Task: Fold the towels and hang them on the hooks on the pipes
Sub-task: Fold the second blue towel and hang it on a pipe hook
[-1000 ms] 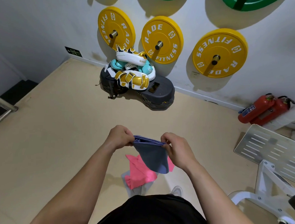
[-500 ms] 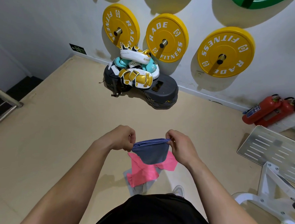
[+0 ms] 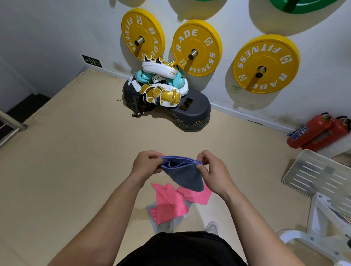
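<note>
The left grip (image 3: 147,164) and right grip (image 3: 214,171) each pinch an upper corner of the blue towel (image 3: 185,178), held in the air before the person, folded into layers whose top edges gape; I'd judge this one nearly folded, hanging not begun; no hooks or pipes in sight. On the floor below lies a pink towel (image 3: 168,206), rumpled, over a grey cloth (image 3: 162,226); both are yet to be folded. No proper container here; only a black step platform (image 3: 193,113) by the wall, carrying heaped boxing pads (image 3: 162,94).
</note>
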### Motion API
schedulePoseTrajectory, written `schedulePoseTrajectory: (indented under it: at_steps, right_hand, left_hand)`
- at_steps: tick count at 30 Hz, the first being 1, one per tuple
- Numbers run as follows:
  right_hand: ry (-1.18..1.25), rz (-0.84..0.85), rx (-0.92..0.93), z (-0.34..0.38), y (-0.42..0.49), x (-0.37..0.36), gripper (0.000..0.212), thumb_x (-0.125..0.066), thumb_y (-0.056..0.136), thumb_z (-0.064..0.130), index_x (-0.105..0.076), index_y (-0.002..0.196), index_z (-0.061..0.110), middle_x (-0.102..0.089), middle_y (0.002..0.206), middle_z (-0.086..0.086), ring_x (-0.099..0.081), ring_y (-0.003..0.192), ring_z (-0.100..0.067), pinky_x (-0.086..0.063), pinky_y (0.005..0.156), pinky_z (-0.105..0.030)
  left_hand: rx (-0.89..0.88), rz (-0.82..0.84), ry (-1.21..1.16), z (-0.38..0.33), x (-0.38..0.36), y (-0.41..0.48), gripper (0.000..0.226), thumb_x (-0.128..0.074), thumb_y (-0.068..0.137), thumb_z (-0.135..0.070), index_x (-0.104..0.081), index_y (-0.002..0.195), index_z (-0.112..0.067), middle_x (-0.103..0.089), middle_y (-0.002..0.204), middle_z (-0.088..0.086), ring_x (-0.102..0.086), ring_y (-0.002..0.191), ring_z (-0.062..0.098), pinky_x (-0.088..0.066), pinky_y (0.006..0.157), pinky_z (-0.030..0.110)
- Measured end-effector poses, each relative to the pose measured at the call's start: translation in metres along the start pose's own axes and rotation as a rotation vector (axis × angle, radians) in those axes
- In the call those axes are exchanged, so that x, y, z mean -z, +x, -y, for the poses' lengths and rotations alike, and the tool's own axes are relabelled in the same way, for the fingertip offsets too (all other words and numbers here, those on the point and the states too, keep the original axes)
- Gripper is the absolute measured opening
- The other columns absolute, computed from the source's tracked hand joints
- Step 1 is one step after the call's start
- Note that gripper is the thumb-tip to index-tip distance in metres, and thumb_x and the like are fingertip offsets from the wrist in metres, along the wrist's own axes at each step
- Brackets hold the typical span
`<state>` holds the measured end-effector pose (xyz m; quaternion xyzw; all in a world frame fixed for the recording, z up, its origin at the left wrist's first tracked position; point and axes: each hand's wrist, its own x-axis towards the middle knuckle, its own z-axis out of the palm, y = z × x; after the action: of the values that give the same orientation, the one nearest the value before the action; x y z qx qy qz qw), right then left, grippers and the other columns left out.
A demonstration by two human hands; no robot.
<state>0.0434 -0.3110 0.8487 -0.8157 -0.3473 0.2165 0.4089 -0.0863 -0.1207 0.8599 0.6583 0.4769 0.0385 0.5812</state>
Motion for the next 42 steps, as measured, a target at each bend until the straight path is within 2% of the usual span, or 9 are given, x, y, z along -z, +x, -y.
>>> schedulePoseTrajectory:
  at_steps: [5, 13, 19, 23, 26, 31, 37, 40, 42]
  right_hand:
    - [-0.07, 0.009, 0.016, -0.004, -0.001, 0.003, 0.02, -0.058, 0.089, 0.007, -0.049, 0.084, 0.024, -0.062, 0.081, 0.007, -0.058, 0.081, -0.021, -0.049, 0.074, -0.038]
    - [-0.151, -0.005, 0.031, -0.007, 0.002, 0.018, 0.022, -0.054, 0.086, 0.002, -0.045, 0.082, 0.022, -0.059, 0.078, 0.004, -0.052, 0.078, -0.026, -0.048, 0.07, -0.038]
    - [-0.013, 0.025, 0.022, -0.003, 0.001, 0.025, 0.017, -0.056, 0.092, 0.003, -0.049, 0.087, 0.017, -0.063, 0.083, -0.001, -0.057, 0.079, -0.025, -0.044, 0.07, -0.033]
    - [0.022, -0.014, -0.034, -0.007, -0.002, 0.027, 0.014, -0.057, 0.094, 0.008, -0.05, 0.088, 0.02, -0.061, 0.078, -0.004, -0.051, 0.07, -0.021, -0.041, 0.065, -0.032]
    - [0.029, -0.027, -0.037, -0.007, -0.003, 0.029, 0.017, -0.058, 0.093, 0.008, -0.05, 0.087, 0.022, -0.058, 0.075, -0.002, -0.047, 0.066, -0.016, -0.039, 0.062, -0.031]
    - [0.045, -0.049, -0.039, -0.003, -0.002, 0.035, 0.022, -0.058, 0.092, 0.006, -0.05, 0.084, 0.025, -0.058, 0.073, -0.001, -0.046, 0.062, -0.013, -0.038, 0.059, -0.026]
    - [0.198, -0.025, -0.098, 0.003, 0.001, 0.041, 0.025, -0.057, 0.086, 0.001, -0.055, 0.09, 0.026, -0.056, 0.075, -0.001, -0.048, 0.064, -0.012, -0.041, 0.063, -0.027]
    - [0.256, 0.057, -0.127, 0.009, 0.002, 0.047, 0.037, -0.057, 0.077, 0.003, -0.059, 0.1, 0.031, -0.061, 0.082, 0.002, -0.056, 0.072, -0.017, -0.049, 0.073, -0.036]
    - [0.222, 0.147, -0.108, 0.014, 0.003, 0.049, 0.037, -0.065, 0.078, 0.01, -0.059, 0.104, 0.035, -0.063, 0.085, 0.005, -0.057, 0.072, -0.014, -0.051, 0.075, -0.034]
  left_hand:
    - [0.035, 0.003, 0.035, -0.002, 0.004, -0.002, 0.026, -0.058, 0.081, 0.006, -0.078, 0.079, -0.011, -0.072, 0.073, 0.003, -0.066, 0.07, 0.014, -0.059, 0.067, 0.023]
    - [-0.028, 0.233, 0.256, -0.015, 0.008, -0.01, 0.032, -0.047, 0.078, 0.013, -0.074, 0.084, -0.005, -0.068, 0.068, 0.011, -0.064, 0.06, 0.023, -0.061, 0.066, 0.034]
    - [-0.1, 0.281, 0.121, -0.02, 0.008, -0.019, 0.037, -0.045, 0.084, 0.007, -0.077, 0.096, -0.007, -0.075, 0.094, 0.013, -0.073, 0.077, 0.018, -0.059, 0.069, 0.024]
    - [-0.178, 0.352, 0.117, -0.006, 0.013, -0.018, 0.034, -0.062, 0.081, 0.004, -0.074, 0.108, -0.015, -0.077, 0.1, 0.002, -0.071, 0.095, 0.016, -0.058, 0.088, 0.032]
    - [-0.27, 0.293, 0.227, 0.0, 0.007, -0.02, 0.037, -0.072, 0.075, 0.001, -0.073, 0.104, -0.022, -0.075, 0.091, -0.006, -0.067, 0.085, 0.01, -0.055, 0.083, 0.033]
    - [-0.38, 0.073, 0.23, -0.003, -0.004, -0.019, 0.006, -0.072, 0.086, -0.016, -0.073, 0.087, -0.022, -0.069, 0.073, -0.013, -0.056, 0.066, 0.001, -0.047, 0.069, 0.024]
    - [-0.436, 0.042, 0.085, -0.012, -0.018, -0.026, 0.008, -0.061, 0.096, -0.021, -0.062, 0.089, -0.021, -0.06, 0.073, -0.014, -0.053, 0.068, 0.004, -0.042, 0.063, 0.017]
    - [-0.428, 0.008, 0.073, -0.018, -0.025, -0.027, 0.006, -0.058, 0.098, -0.022, -0.061, 0.099, -0.018, -0.066, 0.086, -0.009, -0.059, 0.076, 0.003, -0.043, 0.065, 0.01]
    - [-0.419, 0.005, 0.066, -0.02, -0.028, -0.027, 0.007, -0.057, 0.099, -0.021, -0.06, 0.104, -0.017, -0.067, 0.093, -0.007, -0.061, 0.084, 0.003, -0.044, 0.069, 0.01]
